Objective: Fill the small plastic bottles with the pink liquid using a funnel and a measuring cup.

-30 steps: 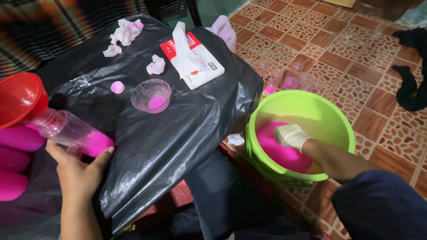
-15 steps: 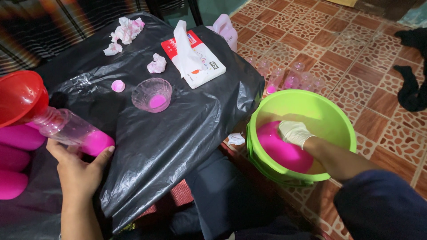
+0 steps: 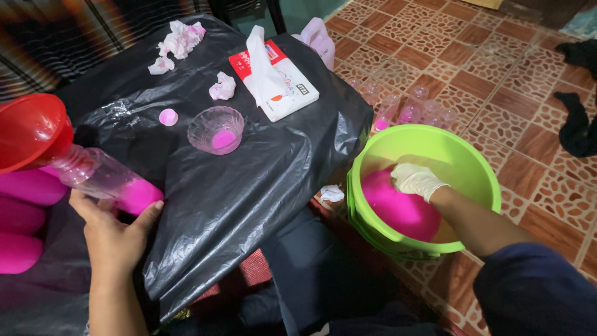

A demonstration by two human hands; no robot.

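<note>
The left hand (image 3: 115, 239), fingers spread, cupped the base of a clear plastic bottle (image 3: 102, 180) that lay tilted on the surface, with a red funnel (image 3: 28, 130) seated in its neck. The bottle held only a little pink liquid, pooled at its base, so filling appeared barely begun. The right hand (image 3: 415, 180), in a thin white glove, reached down into a round green bucket (image 3: 479, 168) on the tiled floor and touched the pink liquid inside; whether it gripped anything could not be determined. Three bottles full of pink (image 3: 25, 218) lay at the left edge. Empty clear bottles (image 3: 404, 109) stood beyond the bucket. Glossy, creased black plastic sheeting (image 3: 249, 186) covered the surface, carrying a small glass bowl (image 3: 216, 129), a pink cap (image 3: 168, 116), crumpled tissues (image 3: 180, 37) and a tissue pack (image 3: 273, 81).
</note>
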